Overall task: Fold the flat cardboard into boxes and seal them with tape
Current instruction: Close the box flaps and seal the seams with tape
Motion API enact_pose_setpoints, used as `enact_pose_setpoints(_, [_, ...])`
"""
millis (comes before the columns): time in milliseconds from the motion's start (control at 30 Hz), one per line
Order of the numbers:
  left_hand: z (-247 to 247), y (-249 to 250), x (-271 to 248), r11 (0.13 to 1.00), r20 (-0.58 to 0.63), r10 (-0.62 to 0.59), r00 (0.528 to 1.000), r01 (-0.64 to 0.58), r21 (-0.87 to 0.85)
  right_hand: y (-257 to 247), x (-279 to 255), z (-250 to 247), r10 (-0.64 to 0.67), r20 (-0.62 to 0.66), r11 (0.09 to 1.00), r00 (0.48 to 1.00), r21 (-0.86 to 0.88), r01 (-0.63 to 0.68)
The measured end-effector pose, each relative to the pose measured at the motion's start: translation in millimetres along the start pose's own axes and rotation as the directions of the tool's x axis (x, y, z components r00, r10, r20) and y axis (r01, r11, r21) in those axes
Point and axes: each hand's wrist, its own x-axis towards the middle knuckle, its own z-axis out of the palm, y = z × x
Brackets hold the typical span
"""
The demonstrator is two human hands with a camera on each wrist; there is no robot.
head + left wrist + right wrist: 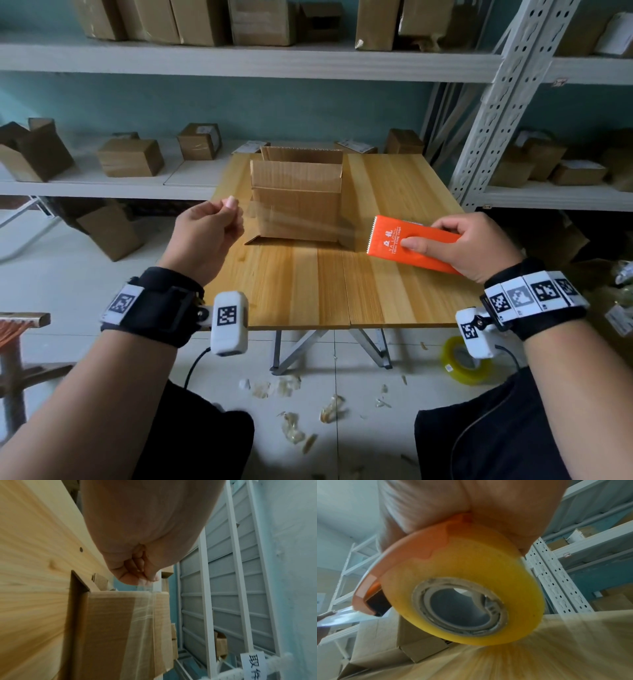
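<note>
A brown cardboard box (297, 202) stands on the wooden table (308, 284), its upper flaps standing up. My right hand (469, 245) grips an orange tape dispenser (411, 244) just right of the box; the yellowish tape roll (462, 588) sits in it. A clear strip of tape (294, 219) stretches from the dispenser across the box's front to my left hand (209, 229), which pinches the tape end (144, 584) between thumb and fingers left of the box. In the left wrist view the tape strip (145, 622) hangs in front of the box (111, 628).
White metal shelves (239, 61) behind and to the right hold several cardboard boxes. A spare tape roll (462, 366) lies on the floor under my right wrist, with crumpled tape scraps (291, 428) nearby. A stool (20, 322) stands at the left.
</note>
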Motion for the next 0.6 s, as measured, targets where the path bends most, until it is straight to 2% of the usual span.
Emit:
enact_pose_setpoints(233, [4.0, 7.6, -10.3, 0.998, 0.081, 0.049, 0.996, -0.051, 0.026, 9.9, 6.4, -0.5, 0.027, -0.026, 0.997, 0.999, -0.073, -0.029])
enact_pose_setpoints(333, [10.1, 7.3, -17.0, 0.985, 0.105, 0.124, 0.987, -0.135, 0.107, 12.2, 11.8, 1.4, 0.049, -0.037, 0.978, 0.998, -0.203, -0.056])
enact_pose_setpoints(433, [16.4, 2.5, -18.2, 0.950, 0.064, 0.225, 0.972, -0.234, 0.208, 4.5, 13.8, 3.4, 0.085, -0.014, 0.912, 0.996, -0.401, -0.083])
enact_pose_setpoints(600, [25.3, -2.5, -21.1, 0.933, 0.055, 0.269, 0.961, -0.275, 0.231, -1.6, 15.3, 8.4, 0.125, 0.009, 0.831, 0.992, -0.548, -0.100])
